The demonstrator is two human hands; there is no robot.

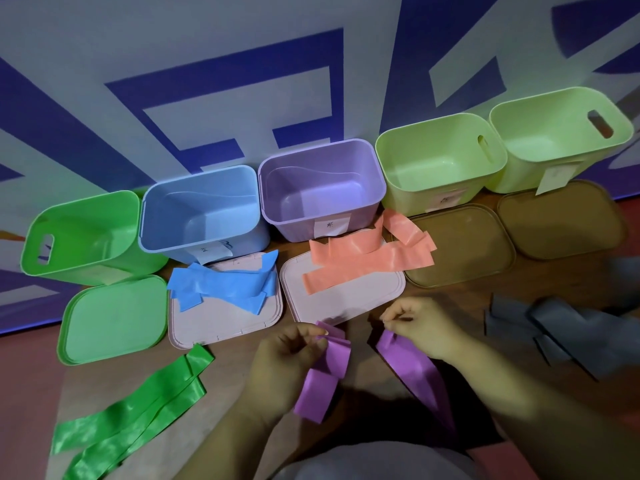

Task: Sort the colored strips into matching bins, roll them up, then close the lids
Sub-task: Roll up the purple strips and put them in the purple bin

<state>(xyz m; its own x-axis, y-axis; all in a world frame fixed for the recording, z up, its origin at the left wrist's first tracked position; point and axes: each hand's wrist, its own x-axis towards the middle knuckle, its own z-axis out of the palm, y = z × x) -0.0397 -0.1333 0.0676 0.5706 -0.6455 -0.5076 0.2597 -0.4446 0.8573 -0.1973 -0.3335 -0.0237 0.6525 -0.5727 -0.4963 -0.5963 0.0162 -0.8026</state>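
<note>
Head view: your left hand (287, 355) pinches a folded, glossy purple strip (325, 372). Your right hand (419, 327) pinches the end of another purple length (412, 368) that drapes toward you; can't tell if the two join. Both sit over the brown surface (235, 372), in front of the open, round-cornered plastic purple bin (322, 188). Crumpled blue strips (225, 282) lie on a pale lid (221, 323). Shiny green strips (128, 410) lie flat at left.
</note>
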